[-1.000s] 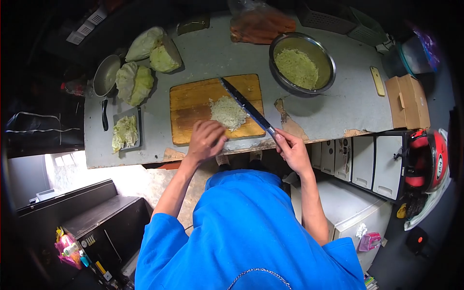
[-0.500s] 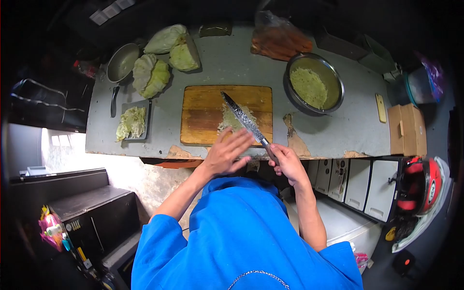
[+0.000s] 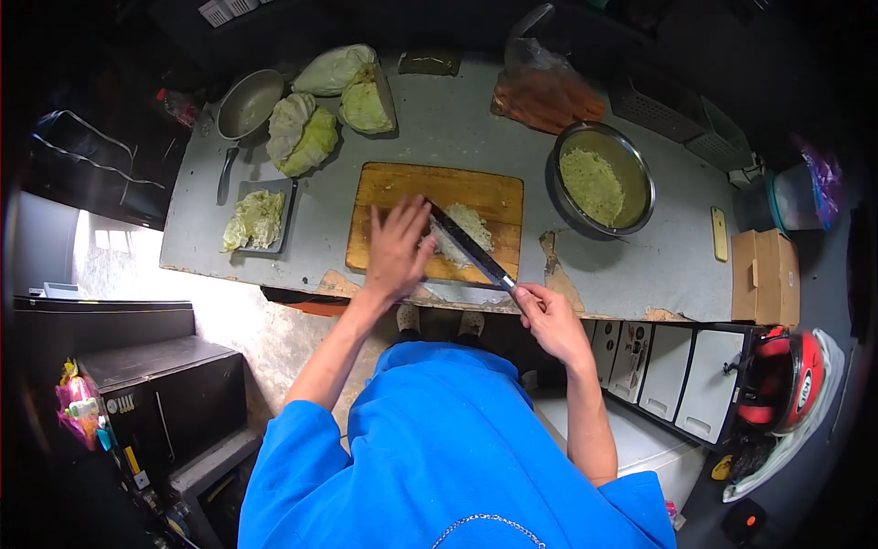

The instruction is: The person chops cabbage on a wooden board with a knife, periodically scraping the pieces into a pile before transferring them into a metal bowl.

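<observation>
A wooden cutting board (image 3: pixel 389 188) lies at the front of the grey table, with a small heap of finely chopped cabbage (image 3: pixel 471 224) on its right half. My right hand (image 3: pixel 551 320) is closed around the handle of a kitchen knife (image 3: pixel 468 245), whose blade slants up and left across the board along the heap's left side. My left hand (image 3: pixel 399 249) is over the board's left part with its fingers spread, the fingertips close to the blade's tip. It holds nothing.
A steel bowl (image 3: pixel 647 169) of chopped cabbage stands right of the board. Cabbage heads (image 3: pixel 369 102), a frying pan (image 3: pixel 249 105) and a small tray (image 3: pixel 283 240) with cabbage leaves are on the left. Bagged carrots (image 3: pixel 549 96) lie behind. A cardboard box (image 3: pixel 765 277) sits at the right.
My left hand has moved left and up onto the board, away from the knife's handle end. The knife has dropped lower and turned, its blade now along the chopped cabbage. The view has shifted slightly.
</observation>
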Demonstrator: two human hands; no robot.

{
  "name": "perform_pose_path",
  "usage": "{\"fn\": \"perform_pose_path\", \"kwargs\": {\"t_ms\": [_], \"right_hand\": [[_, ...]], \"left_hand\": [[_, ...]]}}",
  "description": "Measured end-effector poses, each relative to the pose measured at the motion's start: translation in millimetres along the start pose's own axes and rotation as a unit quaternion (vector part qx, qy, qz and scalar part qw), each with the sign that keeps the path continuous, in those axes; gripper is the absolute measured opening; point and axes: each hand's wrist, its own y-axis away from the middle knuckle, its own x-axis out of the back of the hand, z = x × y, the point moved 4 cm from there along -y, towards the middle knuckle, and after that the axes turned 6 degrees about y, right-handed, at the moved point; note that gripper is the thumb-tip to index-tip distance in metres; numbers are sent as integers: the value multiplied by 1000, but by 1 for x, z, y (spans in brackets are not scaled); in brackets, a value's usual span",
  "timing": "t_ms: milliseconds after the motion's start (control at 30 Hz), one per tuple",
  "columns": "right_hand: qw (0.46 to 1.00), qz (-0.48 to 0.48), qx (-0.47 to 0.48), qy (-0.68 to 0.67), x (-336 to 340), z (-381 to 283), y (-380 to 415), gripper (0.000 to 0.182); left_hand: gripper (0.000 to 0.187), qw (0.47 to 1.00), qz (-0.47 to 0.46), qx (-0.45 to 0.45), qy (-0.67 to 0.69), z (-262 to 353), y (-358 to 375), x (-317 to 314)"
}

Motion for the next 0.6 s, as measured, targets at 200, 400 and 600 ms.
{"fn": "perform_pose_path", "kwargs": {"t_ms": [200, 400, 600], "right_hand": [[944, 23, 172, 280, 28, -44, 5, 30], [854, 1, 274, 441, 30, -81, -10, 27], [882, 36, 316, 348, 21, 15, -57, 26]], "left_hand": [[29, 995, -24, -95, 33, -30, 13, 40], [26, 995, -15, -49, 80, -40, 45, 34], [25, 993, 51, -7, 102, -31, 47, 13]]}}
